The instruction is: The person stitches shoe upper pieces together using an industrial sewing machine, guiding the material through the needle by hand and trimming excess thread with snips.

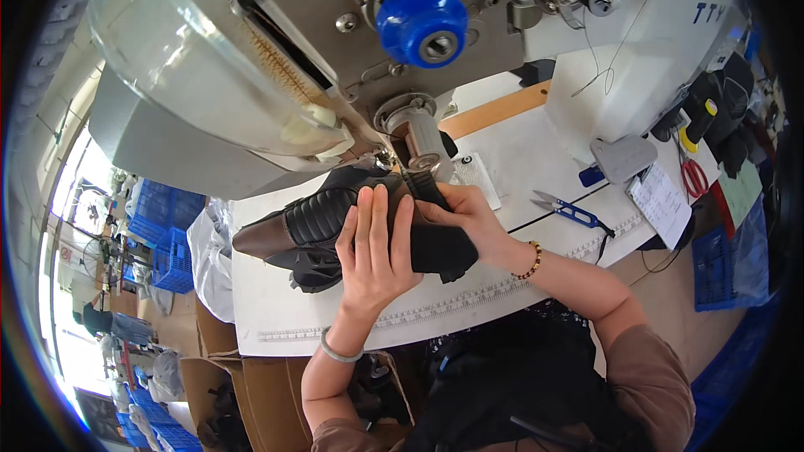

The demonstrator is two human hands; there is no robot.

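Note:
A black and brown shoe upper (320, 216) with padded ridges lies under the head of a sewing machine (268, 138). Its pointed brown end faces left. My left hand (377, 255) rests flat against the upper, fingers straight and close together, pressing on its near side. My right hand (473, 222) grips the upper's right part, with thumb and fingers around the edge by the machine's round metal foot area (419, 146). Where the needle meets the material is mostly hidden behind the machine parts.
Blue-handled thread snips (569, 211) lie on the white table (452, 314), whose near edge carries a ruler strip. Farther right are red-handled scissors (693, 178), a notepad (657, 205) and a yellow-black spool (699, 125). Cardboard boxes (272, 393) stand below; blue crates (172, 259) are at left.

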